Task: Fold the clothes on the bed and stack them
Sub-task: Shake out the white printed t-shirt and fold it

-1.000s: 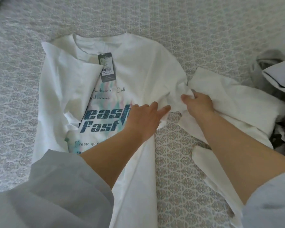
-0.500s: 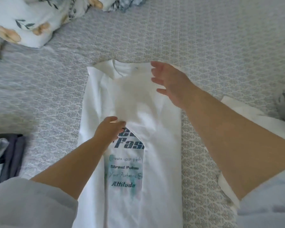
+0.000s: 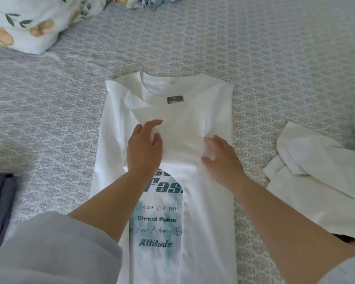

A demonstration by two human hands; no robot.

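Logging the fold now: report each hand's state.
Left hand: open, fingers resting on the white T-shirt.
Right hand: open, pressing the same shirt.

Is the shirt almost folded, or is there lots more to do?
Partly. Done: both sides of the white T-shirt are folded in, making a long strip. Now: the left hand and right hand lie flat on it. Left: folding it shorter, then the white garment beside it, and stacking.
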